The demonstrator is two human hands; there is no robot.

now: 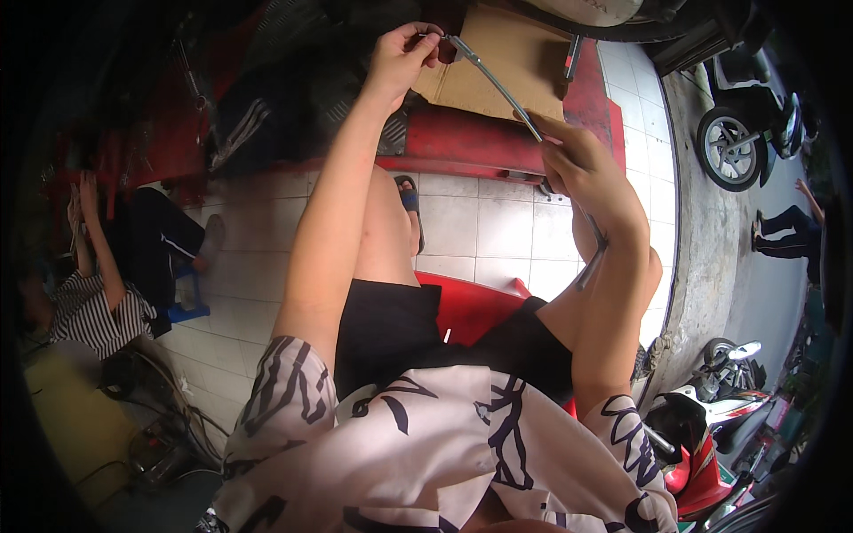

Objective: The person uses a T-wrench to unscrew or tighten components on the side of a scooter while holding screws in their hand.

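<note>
See a long, slim metal rod [499,85], held aslant in mid-air between both hands, above the red tabletop [471,142] and in front of a sheet of brown cardboard [524,71]. Looks stiff and straight, thicker toward the upper end, probably light to moderate in weight and hardly fragile. Seems smooth and shiny, so likely slippery and apt to twist in a loose grip. Find the left hand [402,64] with fingers pinched together at the upper tip, exact contact too small to make out. Find the right hand [582,167] with fingers curled around the lower shaft, apparently firmly. Notice also a thin bar [593,264] near the right forearm [626,266]; cannot tell whether joined to the rod. Best take hold along the plain shaft, fingers wrapped right around for control against turning, and steady the narrow tip with just a light pinch.
</note>
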